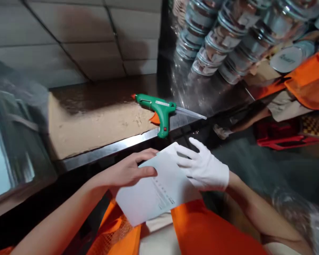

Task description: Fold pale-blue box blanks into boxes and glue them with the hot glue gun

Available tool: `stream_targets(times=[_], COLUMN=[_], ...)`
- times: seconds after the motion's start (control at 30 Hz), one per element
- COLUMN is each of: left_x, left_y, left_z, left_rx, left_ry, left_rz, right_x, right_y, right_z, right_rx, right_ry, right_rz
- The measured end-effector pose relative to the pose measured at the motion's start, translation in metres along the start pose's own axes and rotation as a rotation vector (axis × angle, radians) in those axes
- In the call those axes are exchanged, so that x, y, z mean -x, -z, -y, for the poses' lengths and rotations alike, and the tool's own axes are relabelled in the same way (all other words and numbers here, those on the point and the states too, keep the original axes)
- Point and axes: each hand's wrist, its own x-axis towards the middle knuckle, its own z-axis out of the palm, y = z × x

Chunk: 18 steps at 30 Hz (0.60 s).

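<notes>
A white sheet of card [159, 184] with small grey print is tilted in front of my body. My bare left hand [134, 168] holds its upper left edge, thumb on top and fingers mostly behind. My right hand [202, 164], in a white glove, lies at the card's right edge with its fingers stretched out and apart, some touching the surface. Beyond the card, a green glue gun [162, 109] with an orange trigger lies on the bench edge. A clear glue stick [191, 112] sticks out of its back.
Stacked pale boxes [96, 39] stand behind a brown cardboard sheet [96, 131] on the metal bench [180, 88]. Several clear tubs [215, 39] are piled at the upper right. Another person in an orange vest [308, 83] is at the right, near a red crate [278, 134].
</notes>
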Motion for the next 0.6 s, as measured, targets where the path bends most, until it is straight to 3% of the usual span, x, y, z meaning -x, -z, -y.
stream_targets(times=[0.07, 0.13, 0.2, 0.3, 0.37, 0.43, 0.5, 0.6], left_x=[-0.016, -0.030, -0.040, -0.046, -0.046, -0.044, -0.045, -0.054], left_y=[-0.012, -0.023, -0.030, -0.034, -0.033, -0.032, -0.033, -0.039], left_z=[-0.003, -0.002, 0.001, 0.003, 0.003, 0.001, 0.001, 0.002], left_rx=[-0.007, -0.025, -0.044, -0.056, -0.061, -0.078, -0.086, -0.079], left_ry=[0.007, 0.009, -0.002, -0.025, -0.028, -0.007, 0.029, 0.075], left_rz=[0.053, 0.080, 0.111, 0.186, 0.206, 0.186, 0.158, 0.137], right_x=[0.030, 0.079, 0.143, 0.236, 0.274, 0.284, 0.267, 0.207], right_y=[-0.002, -0.005, -0.017, -0.059, -0.095, -0.122, -0.127, -0.099], right_z=[-0.001, -0.006, -0.009, -0.002, 0.010, 0.022, 0.031, 0.036], right_rx=[0.048, 0.093, 0.075, -0.086, -0.160, -0.200, -0.203, -0.145], right_ry=[-0.074, -0.325, -0.762, -1.526, -1.749, -1.786, -1.710, -1.308], right_rz=[0.012, -0.033, -0.069, -0.026, 0.041, 0.077, 0.029, -0.214])
